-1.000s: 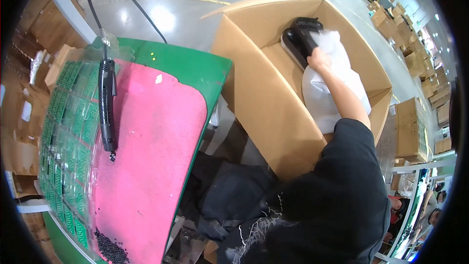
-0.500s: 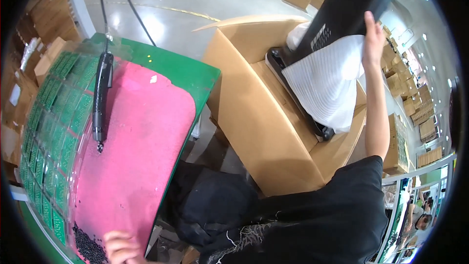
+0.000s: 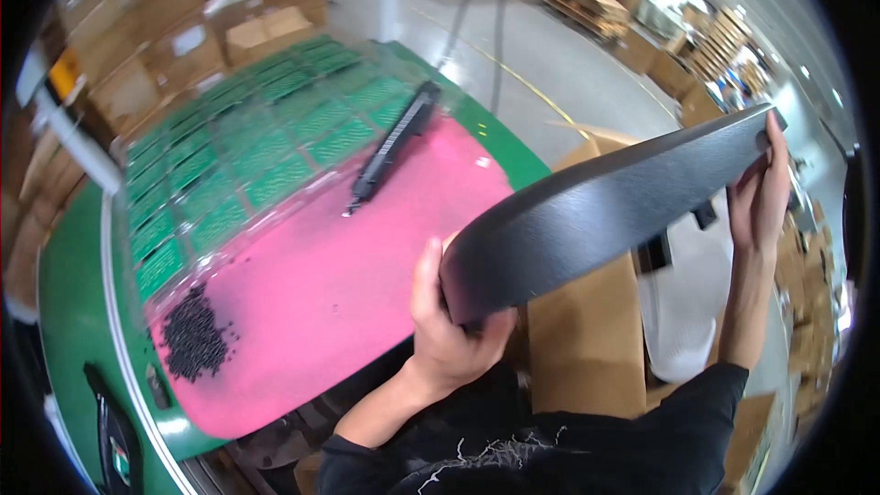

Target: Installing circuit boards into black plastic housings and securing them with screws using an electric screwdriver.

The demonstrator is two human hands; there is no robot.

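A long black plastic housing (image 3: pixel 596 206) with a curved outer side is held up, tilted, between both my hands. My left hand (image 3: pixel 449 339) is closed around its lower left end, above the edge of the pink mat (image 3: pixel 302 312). My right hand (image 3: pixel 763 188) grips its upper right end, with part of the fingers behind it. Beneath the housing stands an open cardboard box (image 3: pixel 587 348) with white foam wrap (image 3: pixel 680 302) inside, partly hidden by the housing. A black electric screwdriver (image 3: pixel 394 151) lies across the mat's far edge.
Green circuit boards (image 3: pixel 270 165) in clear plastic trays cover the far left of the green table (image 3: pixel 73 266). A pile of small black screws (image 3: pixel 194 335) sits at the mat's left corner. Two cables hang over the far edge. Stacked cartons (image 3: pixel 137 37) stand behind.
My right hand has brought the black housing out of the box toward the mat. My left hand has risen from the mat's near edge and taken the other end. The view has turned left.
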